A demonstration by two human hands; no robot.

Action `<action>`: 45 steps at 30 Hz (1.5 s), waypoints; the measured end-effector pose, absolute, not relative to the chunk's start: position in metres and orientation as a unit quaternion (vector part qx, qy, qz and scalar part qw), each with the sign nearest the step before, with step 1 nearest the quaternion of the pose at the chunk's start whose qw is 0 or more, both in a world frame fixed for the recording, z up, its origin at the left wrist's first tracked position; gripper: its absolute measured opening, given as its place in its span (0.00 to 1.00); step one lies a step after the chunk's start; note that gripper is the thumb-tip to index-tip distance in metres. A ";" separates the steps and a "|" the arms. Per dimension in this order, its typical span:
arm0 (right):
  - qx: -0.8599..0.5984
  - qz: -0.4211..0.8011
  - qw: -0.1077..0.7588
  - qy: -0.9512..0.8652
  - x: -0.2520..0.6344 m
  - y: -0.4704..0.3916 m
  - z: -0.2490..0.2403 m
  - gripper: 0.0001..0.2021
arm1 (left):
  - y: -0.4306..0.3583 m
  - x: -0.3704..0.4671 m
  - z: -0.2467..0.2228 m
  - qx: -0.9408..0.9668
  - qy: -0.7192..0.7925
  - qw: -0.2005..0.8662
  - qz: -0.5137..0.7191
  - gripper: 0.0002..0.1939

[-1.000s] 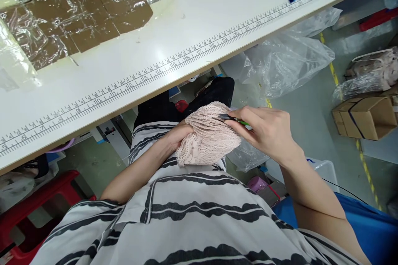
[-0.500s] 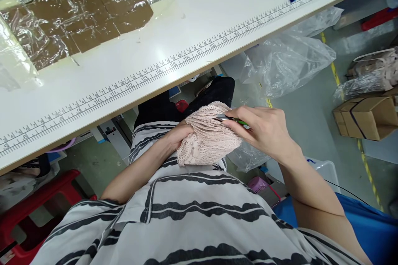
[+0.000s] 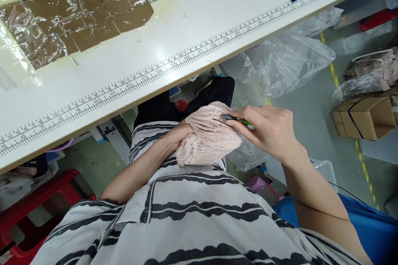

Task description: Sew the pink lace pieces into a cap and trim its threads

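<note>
A gathered bundle of pale pink lace lies over my lap, its many folds stacked together. My left hand grips the bundle at its left side, with the fingertips hidden by the lace. Between the thumb and fingers of my right hand is a small pair of thread snips with dark metal blades and a green part. The blade tips point left and lie over the upper right folds of the lace.
A white table with a printed ruler edge runs across in front. Clear plastic bags and a cardboard box are at the right. A red stool stands at lower left.
My right hand and the snips have shifted slightly to the right across the lace. My left hand and the lace bundle have hardly moved.
</note>
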State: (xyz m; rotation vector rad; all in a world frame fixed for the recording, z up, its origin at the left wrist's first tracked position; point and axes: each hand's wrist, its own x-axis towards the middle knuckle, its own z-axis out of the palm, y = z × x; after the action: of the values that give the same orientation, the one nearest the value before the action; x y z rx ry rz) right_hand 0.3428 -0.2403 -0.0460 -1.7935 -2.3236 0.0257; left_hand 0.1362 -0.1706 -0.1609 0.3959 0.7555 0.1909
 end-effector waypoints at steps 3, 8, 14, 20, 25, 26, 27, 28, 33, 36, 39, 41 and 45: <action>-0.591 0.017 0.086 -0.802 0.344 -0.244 -0.045 0.12 | -0.171 0.136 -0.161 0.194 0.366 0.906 0.092 0.33; -0.599 0.021 0.078 -0.797 0.342 -0.245 -0.049 0.12 | -0.171 0.137 -0.160 0.198 0.364 0.906 0.092 0.32; -0.596 0.026 0.070 -0.799 0.339 -0.241 -0.051 0.13 | -0.171 0.137 -0.160 0.196 0.356 0.909 0.092 0.31; -0.601 0.041 0.076 -0.794 0.339 -0.240 -0.052 0.13 | -0.171 0.137 -0.162 0.192 0.350 0.912 0.091 0.32; -0.608 0.038 0.097 -0.787 0.339 -0.241 -0.053 0.12 | -0.172 0.137 -0.163 0.190 0.354 0.911 0.092 0.33; -0.612 0.038 0.100 -0.783 0.339 -0.241 -0.053 0.12 | -0.172 0.137 -0.163 0.190 0.355 0.911 0.091 0.33; -0.616 0.037 0.104 -0.780 0.340 -0.241 -0.052 0.12 | -0.172 0.136 -0.163 0.190 0.357 0.910 0.091 0.32; -0.619 0.034 0.110 -0.777 0.341 -0.241 -0.051 0.12 | -0.172 0.136 -0.162 0.191 0.359 0.909 0.091 0.31; -0.603 0.006 0.127 -0.788 0.344 -0.246 -0.044 0.10 | -0.171 0.136 -0.159 0.196 0.368 0.903 0.101 0.28; -0.595 0.032 0.110 -0.795 0.344 -0.252 -0.041 0.10 | -0.170 0.136 -0.157 0.205 0.372 0.900 0.098 0.30; -0.590 0.044 0.104 -0.799 0.342 -0.255 -0.042 0.10 | -0.170 0.137 -0.157 0.214 0.375 0.897 0.093 0.32; -0.589 0.035 0.097 -0.801 0.340 -0.255 -0.043 0.10 | -0.169 0.137 -0.157 0.217 0.373 0.898 0.091 0.32; -0.573 0.012 0.105 -0.813 0.338 -0.252 -0.045 0.09 | -0.169 0.137 -0.156 0.221 0.378 0.895 0.093 0.34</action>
State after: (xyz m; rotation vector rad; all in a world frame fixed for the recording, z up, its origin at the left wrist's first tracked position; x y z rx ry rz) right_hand 0.3376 -0.2522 -0.0454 -1.6883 -2.3957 0.0362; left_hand 0.1373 -0.1693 -0.1562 0.4572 0.7829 0.1918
